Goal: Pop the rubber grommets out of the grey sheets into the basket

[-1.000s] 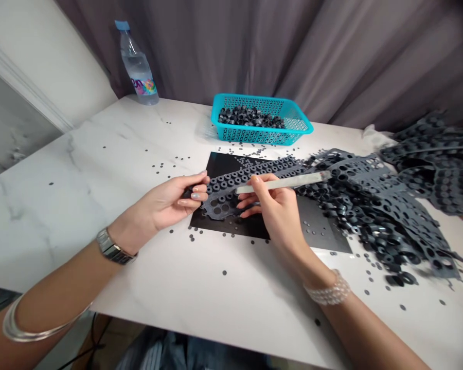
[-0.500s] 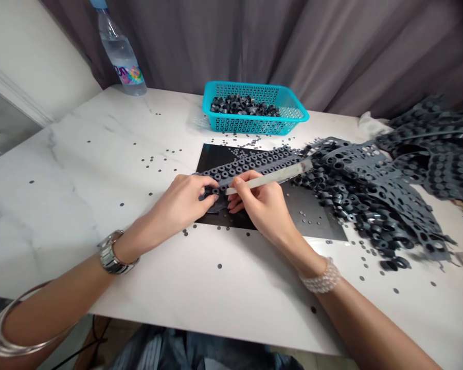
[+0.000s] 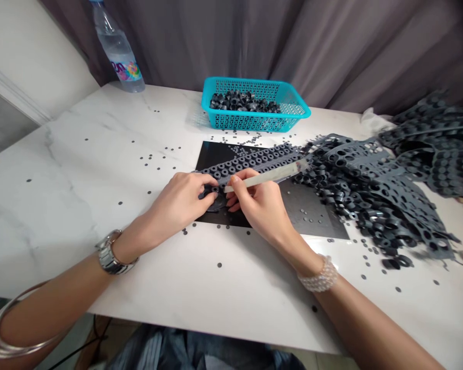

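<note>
Basket (image 3: 250, 122) at 12 o'clock noted turquoise, latticed. Strip (image 3: 250, 160) seen dark grey, ring-patterned in rows. Stick (image 3: 272, 174) recorded off-white. Tabletop (image 3: 185, 288) white, grey-veined. Bottle label (image 3: 127, 71), 10–11 o'clock, purple-lettered, multicoloured.

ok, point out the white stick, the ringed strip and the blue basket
White stick (image 3: 273, 173): head view, middle of its shaft.
Ringed strip (image 3: 250, 161): head view, middle of its rows of rings.
Blue basket (image 3: 254, 123): head view, near wall.
</note>
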Demonstrator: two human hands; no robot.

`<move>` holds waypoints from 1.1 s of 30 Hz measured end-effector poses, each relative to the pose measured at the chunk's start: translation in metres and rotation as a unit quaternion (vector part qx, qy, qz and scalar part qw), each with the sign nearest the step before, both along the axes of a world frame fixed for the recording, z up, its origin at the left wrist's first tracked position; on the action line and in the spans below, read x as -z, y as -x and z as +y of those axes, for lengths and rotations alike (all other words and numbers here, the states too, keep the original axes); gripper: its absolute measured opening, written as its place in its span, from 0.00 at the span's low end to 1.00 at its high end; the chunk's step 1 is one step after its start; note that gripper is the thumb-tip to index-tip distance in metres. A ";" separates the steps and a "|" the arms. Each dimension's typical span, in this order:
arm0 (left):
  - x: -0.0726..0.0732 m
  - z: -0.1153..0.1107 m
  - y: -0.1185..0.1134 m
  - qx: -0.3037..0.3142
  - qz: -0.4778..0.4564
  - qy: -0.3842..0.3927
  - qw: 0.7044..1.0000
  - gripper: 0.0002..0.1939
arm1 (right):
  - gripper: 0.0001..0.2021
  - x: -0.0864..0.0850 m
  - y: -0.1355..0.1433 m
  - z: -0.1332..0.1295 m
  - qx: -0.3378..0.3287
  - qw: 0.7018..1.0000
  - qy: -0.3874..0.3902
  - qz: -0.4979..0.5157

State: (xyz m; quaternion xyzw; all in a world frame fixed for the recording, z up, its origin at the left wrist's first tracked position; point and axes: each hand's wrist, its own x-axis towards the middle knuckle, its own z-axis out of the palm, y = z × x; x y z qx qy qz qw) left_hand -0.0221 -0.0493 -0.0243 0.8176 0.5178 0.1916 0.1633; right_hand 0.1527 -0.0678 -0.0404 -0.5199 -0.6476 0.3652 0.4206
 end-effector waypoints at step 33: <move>-0.019 0.014 0.013 -0.154 -0.674 0.488 0.533 0.07 | 0.16 -0.006 -0.008 0.009 0.075 0.981 0.064 0.170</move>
